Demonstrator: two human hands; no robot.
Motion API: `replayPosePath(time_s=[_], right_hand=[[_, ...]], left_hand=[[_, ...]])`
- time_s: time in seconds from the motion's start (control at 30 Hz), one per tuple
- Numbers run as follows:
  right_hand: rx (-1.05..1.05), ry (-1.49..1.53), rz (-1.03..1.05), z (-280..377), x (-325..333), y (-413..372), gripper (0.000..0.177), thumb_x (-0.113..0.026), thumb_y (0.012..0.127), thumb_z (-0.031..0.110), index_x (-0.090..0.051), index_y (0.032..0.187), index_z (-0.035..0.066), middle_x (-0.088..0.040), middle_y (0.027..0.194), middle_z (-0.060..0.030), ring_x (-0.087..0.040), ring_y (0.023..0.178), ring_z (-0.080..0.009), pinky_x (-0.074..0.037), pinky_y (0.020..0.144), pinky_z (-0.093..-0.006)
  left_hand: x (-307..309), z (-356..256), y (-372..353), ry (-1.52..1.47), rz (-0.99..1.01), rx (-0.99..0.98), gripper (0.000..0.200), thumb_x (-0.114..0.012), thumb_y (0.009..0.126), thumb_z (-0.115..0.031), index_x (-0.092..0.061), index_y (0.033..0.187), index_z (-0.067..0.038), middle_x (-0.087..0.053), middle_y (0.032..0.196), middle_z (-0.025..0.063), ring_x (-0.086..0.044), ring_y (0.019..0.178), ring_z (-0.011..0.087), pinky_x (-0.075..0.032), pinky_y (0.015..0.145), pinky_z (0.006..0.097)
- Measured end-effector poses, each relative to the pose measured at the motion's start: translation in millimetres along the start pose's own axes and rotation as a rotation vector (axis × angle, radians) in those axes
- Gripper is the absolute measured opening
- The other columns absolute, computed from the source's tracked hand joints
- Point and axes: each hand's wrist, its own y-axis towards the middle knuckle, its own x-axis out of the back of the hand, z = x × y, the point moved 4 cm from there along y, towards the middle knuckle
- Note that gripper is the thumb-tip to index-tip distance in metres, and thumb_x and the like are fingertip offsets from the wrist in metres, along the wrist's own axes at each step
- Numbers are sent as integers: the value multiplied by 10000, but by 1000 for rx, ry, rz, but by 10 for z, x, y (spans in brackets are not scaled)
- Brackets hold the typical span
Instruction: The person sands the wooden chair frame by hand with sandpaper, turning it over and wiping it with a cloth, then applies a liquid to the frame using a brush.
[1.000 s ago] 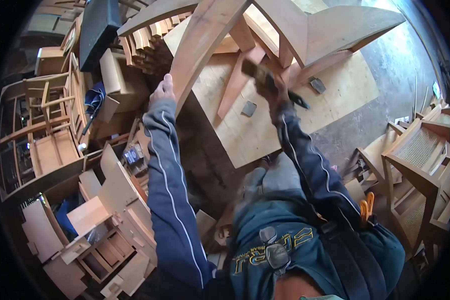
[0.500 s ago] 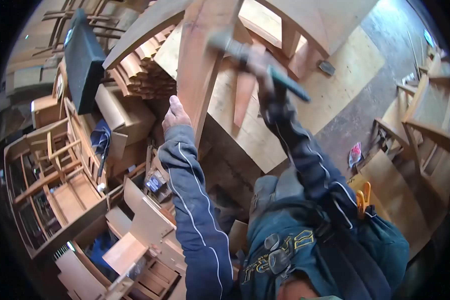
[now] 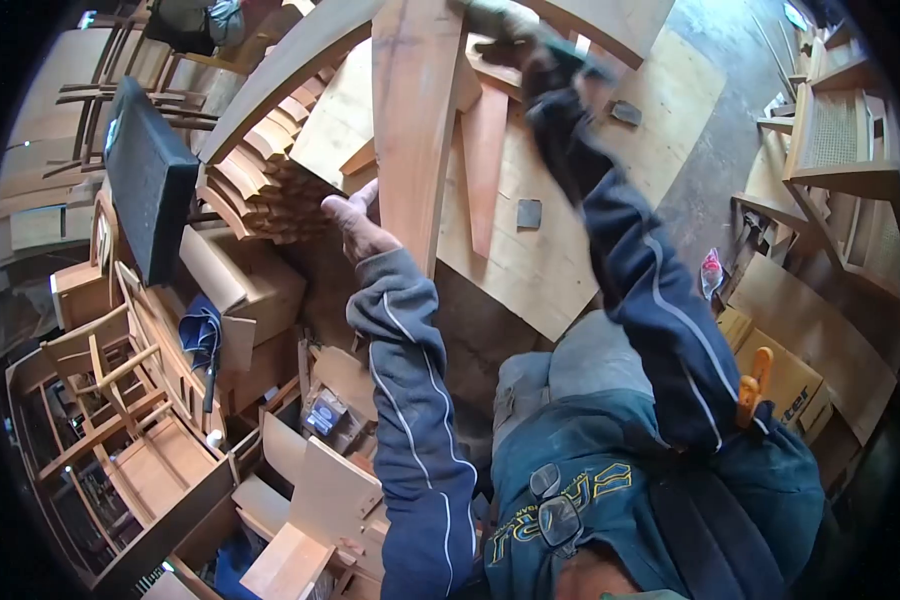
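A broad, tapering wooden leg (image 3: pixel 408 130) stands out towards me, beside a curved wooden rail (image 3: pixel 290 85). My left hand (image 3: pixel 362 225) is at the leg's left edge, thumb raised and fingers partly hidden behind the wood. Up at the top, my right hand (image 3: pixel 538 62) is closed around a hammer; the hammer's grey head (image 3: pixel 490 18) is blurred and close to the leg's right side. The teal end of its handle (image 3: pixel 592 68) points right. Under the leg, a slim tapered wood piece (image 3: pixel 483 170) lies over a plywood sheet (image 3: pixel 515 285).
Two small dark grey squares (image 3: pixel 529 214) rest on the plywood. Stacked curved wood pieces (image 3: pixel 260 195) and a black padded panel (image 3: pixel 150 180) are at left, above a cardboard box (image 3: pixel 255 290). Chair frames (image 3: pixel 850 180) stand at right. An orange clamp (image 3: pixel 754 388) hangs at my side.
The hammer and my right hand have moved up and away from me. My left hand has shifted slightly, its thumb now tilted left. The whole view has shifted a little.
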Motion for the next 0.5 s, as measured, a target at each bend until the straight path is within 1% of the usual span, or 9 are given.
replayPosePath(time_s=[0.03,0.07,0.13,0.17,0.2,0.27,0.3,0.43,0.5], right_hand=[[19,-9,28,72,-54,-350,428,-560,807,339,-473,1164,119,-555,1062,-99,-593,873,-252,-482,732,-346],[40,-24,67,165,-82,-694,426,-561,807,338,-473,1162,119,-556,1060,-98,-593,871,-250,-482,729,-344],[65,-54,173,431,-113,-1319,422,-561,809,335,-474,1160,119,-557,1056,-95,-594,867,-244,-482,725,-340],[77,-66,210,529,-98,-1479,420,-562,809,334,-474,1159,119,-557,1054,-94,-594,865,-241,-482,723,-338],[89,-74,222,579,-61,-1513,417,-562,810,333,-474,1157,119,-558,1052,-93,-595,863,-239,-482,721,-336],[117,-69,193,629,42,-1256,413,-563,811,330,-475,1155,119,-559,1049,-90,-596,859,-233,-482,716,-332],[119,-59,161,622,109,-1021,411,-563,812,329,-475,1153,118,-559,1047,-89,-596,857,-231,-483,714,-330],[14,6,-26,339,501,58,402,-564,814,324,-477,1148,118,-561,1039,-84,-598,848,-220,-483,705,-323],[-5,12,-23,261,441,196,398,-565,816,321,-477,1146,118,-562,1035,-82,-599,844,-215,-483,701,-319]], left_hand=[[-7,-91,-67,-86,39,40,927,-64,787,-705,-526,1093,37,-562,1058,167,-504,975,252,-341,923,352],[17,-135,-128,-207,-4,107,963,-27,746,-740,-538,1102,-6,-557,1060,171,-504,966,266,-349,911,375],[104,-200,-188,-246,-137,59,984,-22,715,-770,-547,1105,-35,-548,1068,168,-504,961,270,-347,905,398],[107,-232,-231,-281,-153,35,1000,-29,688,-795,-550,1110,-53,-543,1065,161,-504,950,264,-350,897,407],[113,-258,-262,-307,-168,-1,996,-34,688,-797,-557,1097,-54,-557,1034,144,-509,920,244,-354,886,388],[150,-253,-297,-329,-200,-70,985,-35,692,-794,-566,1081,-61,-571,1009,119,-513,897,225,-358,871,373],[163,-238,-282,-332,-212,-65,973,-34,698,-789,-572,1065,-67,-579,991,100,-516,884,210,-364,853,353],[151,-194,-230,-203,-168,-90,959,-33,705,-783,-575,1060,-75,-569,989,99,-508,860,196,-364,849,330],[72,-286,-344,-159,-199,-78,958,-20,712,-773,-573,1070,-78,-558,1005,110,-505,859,199,-364,853,343]])
